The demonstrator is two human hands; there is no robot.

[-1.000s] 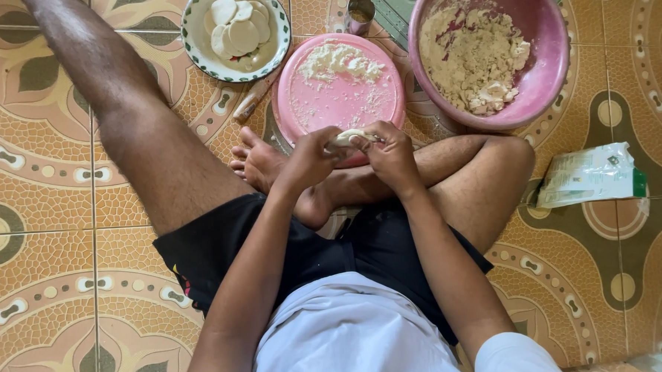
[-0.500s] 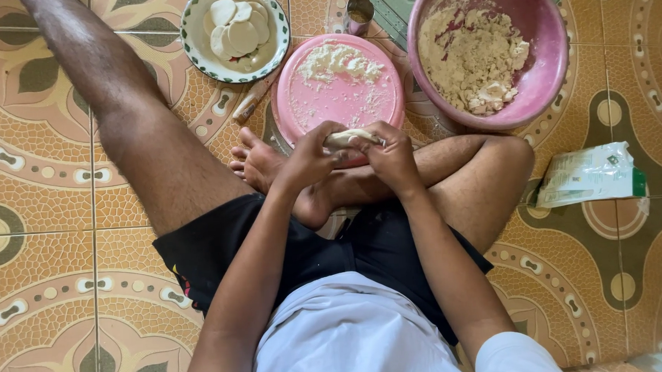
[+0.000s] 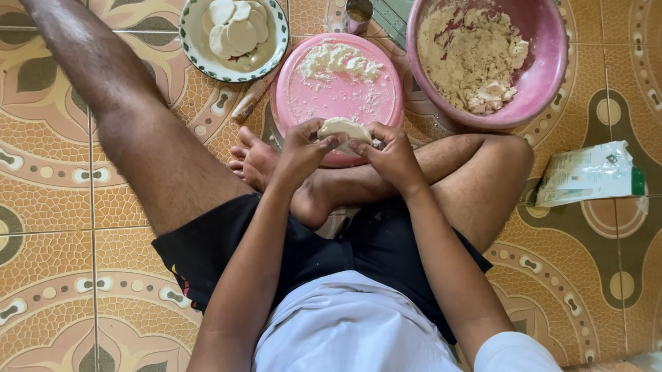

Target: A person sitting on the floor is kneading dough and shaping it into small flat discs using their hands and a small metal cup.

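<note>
Both hands pinch the folded dough piece (image 3: 345, 127) between them over the pink board's (image 3: 305, 105) near edge: left hand (image 3: 299, 146) and right hand (image 3: 393, 153) fingers closed on opposite ends, its long axis running left-right.

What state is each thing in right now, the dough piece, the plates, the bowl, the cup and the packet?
Dough piece: folded, pinched between left hand and right hand.
Pink plate: upright, dusted with flour.
Patterned plate: holding stacked dough rounds.
Pink bowl: partly filled with crumbly mixture.
Metal cup: upright.
Packet: lying flat.
</note>
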